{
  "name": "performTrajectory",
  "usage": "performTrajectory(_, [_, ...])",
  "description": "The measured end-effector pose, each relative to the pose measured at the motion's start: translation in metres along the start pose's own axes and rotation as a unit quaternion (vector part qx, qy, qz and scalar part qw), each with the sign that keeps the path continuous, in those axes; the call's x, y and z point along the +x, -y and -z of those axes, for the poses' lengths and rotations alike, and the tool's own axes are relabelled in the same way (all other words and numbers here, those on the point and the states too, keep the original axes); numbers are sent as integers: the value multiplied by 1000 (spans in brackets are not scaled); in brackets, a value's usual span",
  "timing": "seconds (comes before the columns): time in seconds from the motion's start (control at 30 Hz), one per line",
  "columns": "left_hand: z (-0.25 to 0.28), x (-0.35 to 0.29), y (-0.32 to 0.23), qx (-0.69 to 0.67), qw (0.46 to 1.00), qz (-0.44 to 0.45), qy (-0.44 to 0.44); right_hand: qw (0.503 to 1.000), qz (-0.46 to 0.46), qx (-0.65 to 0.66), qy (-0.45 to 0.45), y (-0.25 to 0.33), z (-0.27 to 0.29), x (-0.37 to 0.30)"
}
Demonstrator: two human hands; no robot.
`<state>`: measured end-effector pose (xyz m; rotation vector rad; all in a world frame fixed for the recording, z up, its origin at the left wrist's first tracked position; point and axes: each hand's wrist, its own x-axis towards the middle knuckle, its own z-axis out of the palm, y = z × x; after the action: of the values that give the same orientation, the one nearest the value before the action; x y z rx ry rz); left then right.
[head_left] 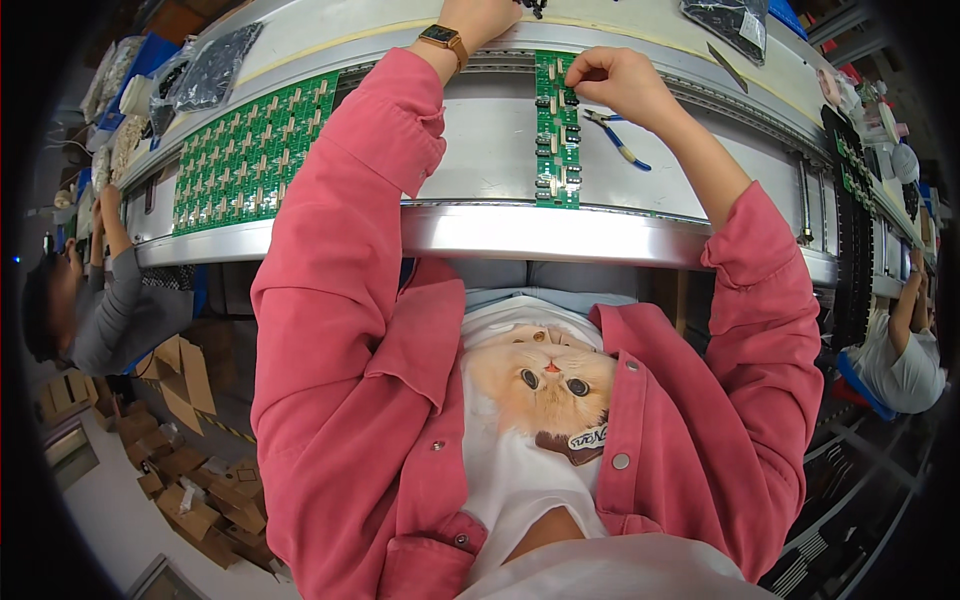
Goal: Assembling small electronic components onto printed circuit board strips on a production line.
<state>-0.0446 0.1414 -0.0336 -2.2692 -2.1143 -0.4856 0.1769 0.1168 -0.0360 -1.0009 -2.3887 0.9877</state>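
A narrow green circuit board (pixel 558 130) with black and pale components lies across the rails in front of me. At its far right edge my right hand (pixel 622 85) is pinched, thumb and fingertips together against the board; whatever sits between them is too small to make out. My left hand (pixel 482 18), with a watch on the wrist, reaches to the far edge of the picture beside a small pile of black parts (pixel 534 7). Its fingers are mostly cut off by the frame. Pliers (pixel 618 140) with blue and yellow handles lie right of the board.
Left of my left arm, a large panel of green boards (pixel 255 150) rests on the rails. A metal front rail (pixel 550 235) runs near my body. Bagged black parts (pixel 735 25) and a flat thin tool (pixel 727 67) lie at far right. Another person (pixel 110 300) works at left.
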Motion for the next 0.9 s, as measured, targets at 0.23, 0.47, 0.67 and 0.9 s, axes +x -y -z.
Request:
performTrajectory(0.23, [0, -11, 8, -55, 998, 17, 3, 1000, -13, 0, 9, 5, -4, -2])
performTrajectory(0.47, [2, -19, -1, -180, 979, -88, -46, 1000, -21, -1, 12, 2, -3, -3])
performTrajectory(0.67, [20, -30, -15, -233, 970, -62, 15, 1000, 3, -16, 7, 4, -3, -4])
performTrajectory(0.9, [8, -35, -10, -211, 969, -111, -61, 999, 13, -21, 22, 6, -2, -3])
